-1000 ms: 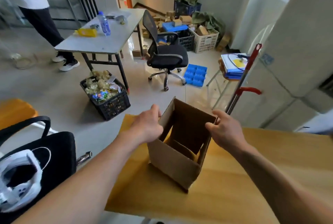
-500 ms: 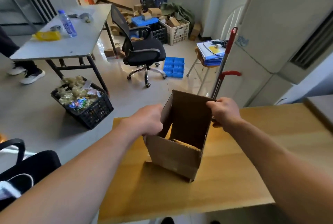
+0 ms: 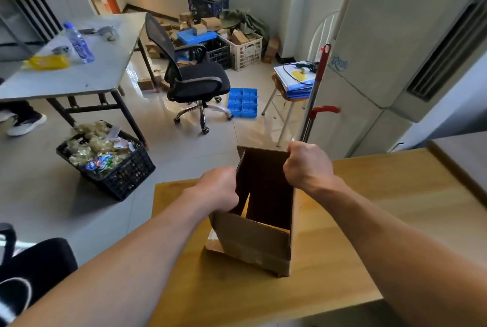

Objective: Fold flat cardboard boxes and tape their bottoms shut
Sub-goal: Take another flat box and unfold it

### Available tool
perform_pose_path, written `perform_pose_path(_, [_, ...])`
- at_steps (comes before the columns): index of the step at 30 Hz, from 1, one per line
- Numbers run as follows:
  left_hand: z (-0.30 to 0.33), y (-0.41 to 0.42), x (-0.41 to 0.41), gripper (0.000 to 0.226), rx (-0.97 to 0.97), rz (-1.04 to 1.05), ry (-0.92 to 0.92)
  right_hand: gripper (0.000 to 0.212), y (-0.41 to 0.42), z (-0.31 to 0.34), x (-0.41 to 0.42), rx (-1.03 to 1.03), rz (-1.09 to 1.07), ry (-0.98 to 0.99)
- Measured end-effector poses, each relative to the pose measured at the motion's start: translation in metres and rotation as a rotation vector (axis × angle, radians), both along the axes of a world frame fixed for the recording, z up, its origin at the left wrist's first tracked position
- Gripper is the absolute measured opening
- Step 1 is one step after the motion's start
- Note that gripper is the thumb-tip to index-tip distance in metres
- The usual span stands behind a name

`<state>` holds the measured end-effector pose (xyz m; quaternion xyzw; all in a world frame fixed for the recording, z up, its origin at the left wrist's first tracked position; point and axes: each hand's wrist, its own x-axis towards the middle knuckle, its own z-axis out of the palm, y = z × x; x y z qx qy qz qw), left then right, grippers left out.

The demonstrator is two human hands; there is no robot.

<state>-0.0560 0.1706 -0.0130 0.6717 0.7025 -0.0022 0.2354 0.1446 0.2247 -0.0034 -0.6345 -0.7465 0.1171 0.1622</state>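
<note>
Pale wood, that's the tabletop (image 3: 369, 221) where the work is going on, and the fingers are the place to look first. The left hand (image 3: 218, 189) has its fingers curled over the top edge of the left side flap, gripping it, knuckles toward me. The right hand (image 3: 305, 164) is clenched round the upper right corner of the far flap, fingers wrapped over the cardboard edge. Between the two hands stands the cardboard box (image 3: 253, 242), opened into a tube, upright on the table near its front left part and tipped a little, its dark inside showing. A strip of clear tape seems to run along the lower front face, though it is hard to be sure. Both bare forearms reach in from the near edge.

Beyond the table, a black office chair (image 3: 195, 81) sits on the tiled floor with a blue tray (image 3: 242, 102) beside its wheels. To the left is a grey folding table (image 3: 87, 76) carrying a water bottle (image 3: 79, 43) and a yellow packet (image 3: 48, 62), and under its corner a black crate (image 3: 116, 168) full of wrappers. A red-handled mop (image 3: 316, 89) leans just behind the box, next to a stool (image 3: 287, 97) stacked with blue folders.
</note>
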Motion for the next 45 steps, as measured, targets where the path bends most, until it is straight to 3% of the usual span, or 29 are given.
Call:
perform_pose_path(5, [-0.021,-0.022,0.002,0.029,-0.119,0.0,-0.039,0.016,-0.015,-0.025,0.026,-0.183,-0.116,0.046])
perform_pose_path(8, [-0.033,-0.034,0.027,0.03,-0.059,-0.047,-0.066,0.012,-0.032,-0.048,0.052,-0.281,-0.223,0.152])
perform_pose_path(12, [-0.039,-0.032,0.05,0.034,0.006,-0.071,-0.115,0.012,-0.044,-0.061,0.066,-0.251,-0.212,0.299])
perform_pose_path(15, [-0.041,-0.029,0.049,0.032,-0.022,-0.081,-0.118,0.032,-0.05,-0.065,0.07,-0.197,-0.218,0.328])
perform_pose_path(18, [-0.042,-0.027,0.043,0.029,-0.052,-0.028,-0.147,0.021,-0.055,-0.066,0.073,-0.135,-0.157,0.308])
perform_pose_path(21, [-0.043,-0.03,0.042,0.032,-0.04,-0.001,-0.153,0.021,-0.053,-0.066,0.082,-0.2,-0.142,0.28])
perform_pose_path(28, [-0.053,-0.039,0.043,0.029,0.169,-0.115,-0.158,0.024,-0.047,-0.068,0.087,-0.3,-0.232,0.306])
perform_pose_path(32, [-0.055,-0.027,0.017,0.016,-0.014,0.18,-0.439,0.03,-0.049,-0.068,0.09,-0.351,-0.267,0.412])
perform_pose_path(35, [-0.062,-0.034,-0.001,0.035,-0.065,0.337,-0.582,0.038,-0.053,-0.065,0.101,-0.459,-0.217,0.327])
perform_pose_path(38, [-0.063,-0.037,0.007,0.075,-0.015,0.221,-0.456,0.039,-0.054,-0.065,0.11,-0.608,-0.136,0.169])
perform_pose_path(40, [-0.057,-0.033,0.018,0.078,0.02,0.119,-0.38,0.026,-0.054,-0.065,0.112,-0.681,-0.162,0.187])
perform_pose_path(43, [-0.047,-0.028,0.031,0.055,-0.001,-0.008,-0.359,0.061,-0.057,-0.063,0.097,-0.626,-0.254,0.173])
perform_pose_path(45, [-0.041,-0.027,0.034,0.063,-0.118,-0.06,-0.373,0.08,-0.059,-0.063,0.083,-0.513,-0.333,0.165])
